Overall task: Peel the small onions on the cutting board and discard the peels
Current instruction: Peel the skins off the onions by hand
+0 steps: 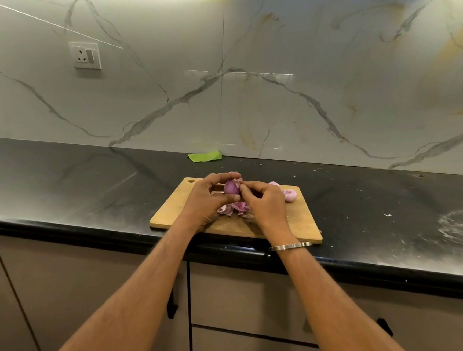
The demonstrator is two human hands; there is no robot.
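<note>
Centre of frame, just above the wooden cutting board (299, 223): both hands meet over one small purple onion (232, 187). Left hand (206, 198) curls round it from the left, cradling the bulb. Right hand (264, 203) comes in from the right, fingertips pinching at the onion's upper right edge, where a flap of skin seems to lift (too small to be sure).

The onion sits between the hands, touching both; its long axis looks roughly upright, so the skin would likely strip downward toward the board.

A heap of peels (236, 208) lies on the board directly below the hands. Two more onions (290, 195) rest at the board's far right edge, nearer the right hand; they look already peeled. Peels not yet discarded.
</note>
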